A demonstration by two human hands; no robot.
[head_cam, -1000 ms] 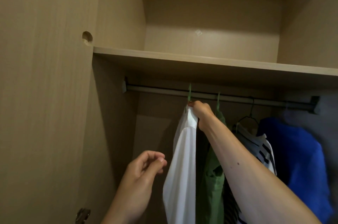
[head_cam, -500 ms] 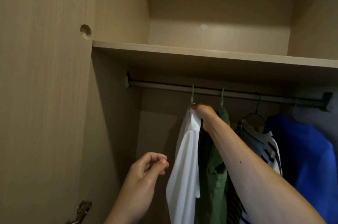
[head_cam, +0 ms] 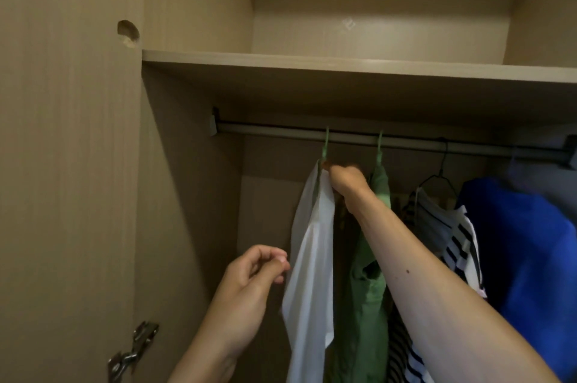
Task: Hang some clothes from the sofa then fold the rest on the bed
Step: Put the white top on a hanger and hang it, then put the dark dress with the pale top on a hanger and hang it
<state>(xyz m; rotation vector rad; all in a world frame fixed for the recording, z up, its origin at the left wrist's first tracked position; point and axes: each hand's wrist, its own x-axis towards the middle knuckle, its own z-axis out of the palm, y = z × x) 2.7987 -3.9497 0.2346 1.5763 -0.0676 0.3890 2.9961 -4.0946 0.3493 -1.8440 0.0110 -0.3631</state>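
Wardrobe interior, rail (head_cam: 281,131) far. White shirt (head_cam: 309,245) on green hanger (head_cam: 325,145), hooked; my right hand (head_cam: 345,179) pinching collar. Left hand (head_cam: 249,282) loosely curled, empty. Risk: tug unseats hook.

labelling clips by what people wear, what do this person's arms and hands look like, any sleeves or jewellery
Both forearms are bare as far as the frame shows, with no sleeve or cuff in view. The left hand and right hand wear no gloves, and no watch, bracelet or ring is visible. The right forearm carries a small dark mole midway along it. Fingernails on the left hand look short and unpainted.
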